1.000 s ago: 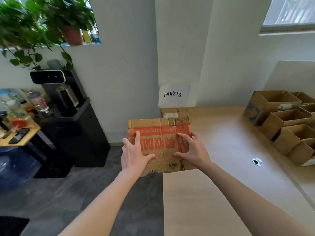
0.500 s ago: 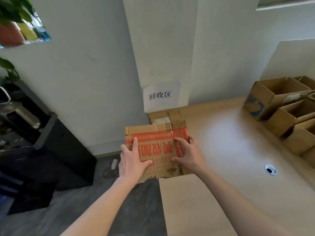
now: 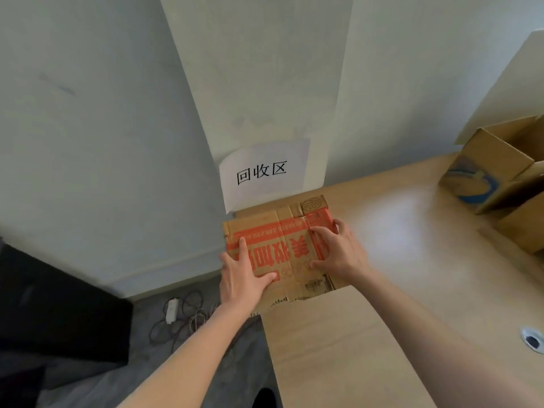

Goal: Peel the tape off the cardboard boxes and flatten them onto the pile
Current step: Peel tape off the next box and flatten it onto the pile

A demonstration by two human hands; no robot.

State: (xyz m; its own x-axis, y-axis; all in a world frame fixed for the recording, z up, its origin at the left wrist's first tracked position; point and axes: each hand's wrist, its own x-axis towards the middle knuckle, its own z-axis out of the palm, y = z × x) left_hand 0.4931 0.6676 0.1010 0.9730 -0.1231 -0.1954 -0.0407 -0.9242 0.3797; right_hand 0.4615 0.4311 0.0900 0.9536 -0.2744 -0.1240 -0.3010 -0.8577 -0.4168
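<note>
A flattened cardboard box (image 3: pixel 290 254) with orange print lies at the far left corner of the wooden table (image 3: pixel 368 334), its left part hanging past the table's edge. My left hand (image 3: pixel 243 278) rests flat on its left side, index finger and thumb spread on top. My right hand (image 3: pixel 338 254) presses on its right side with the fingers reaching to the far edge. A strip of another flat cardboard (image 3: pixel 256 211) shows under its far edge. I cannot make out any tape.
A paper sign (image 3: pixel 262 172) hangs on the wall pillar right behind the corner. Open cardboard boxes (image 3: pixel 494 172) stand at the table's far right. A cable hole (image 3: pixel 532 340) is on the right. Cables (image 3: pixel 182 316) and a black cabinet (image 3: pixel 59 313) are on the floor to the left.
Both hands have carried the flattened box farther toward the wall corner and lower onto the table, and my view has moved closer and turned right.
</note>
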